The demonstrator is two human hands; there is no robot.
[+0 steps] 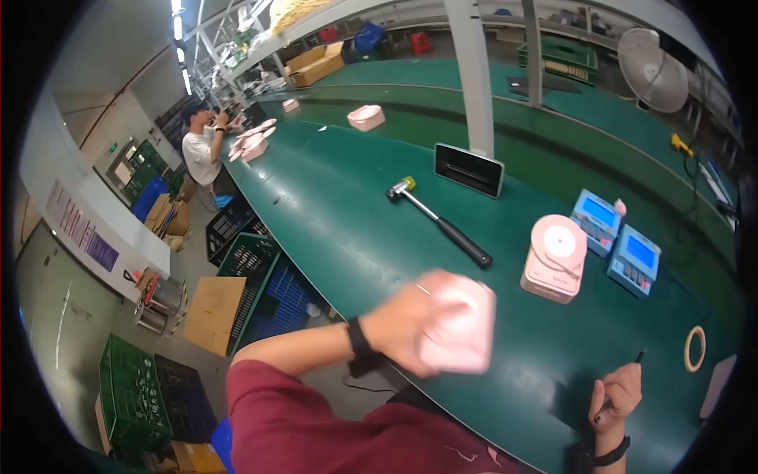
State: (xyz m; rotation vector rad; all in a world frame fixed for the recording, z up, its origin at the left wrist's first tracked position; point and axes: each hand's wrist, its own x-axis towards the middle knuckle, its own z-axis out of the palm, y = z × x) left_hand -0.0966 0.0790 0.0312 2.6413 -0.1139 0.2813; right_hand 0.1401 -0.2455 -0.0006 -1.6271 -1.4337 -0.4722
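My left hand (403, 320) is wrapped round a pale pink plastic housing (466, 336) with rounded corners, held over the near edge of the green bench; it is smeared by motion. At the lower right, my right hand (617, 399) is closed on a thin black pen-like tool (639, 357), its end sticking out past the fingers. Between and beyond my hands stands a pink device (553, 265) with a round disc on top. A mallet (442, 221) with a black handle and a yellow-and-black head lies farther off.
Two blue meters (634, 259) with lit screens stand right of the pink device, near a tan ring (694, 349). A tablet-like screen (469, 170) leans by a white post (474, 79). Far left, a co-worker (203, 146) sits by pink parts (251, 144). Green crates (134, 395) stand on the floor.
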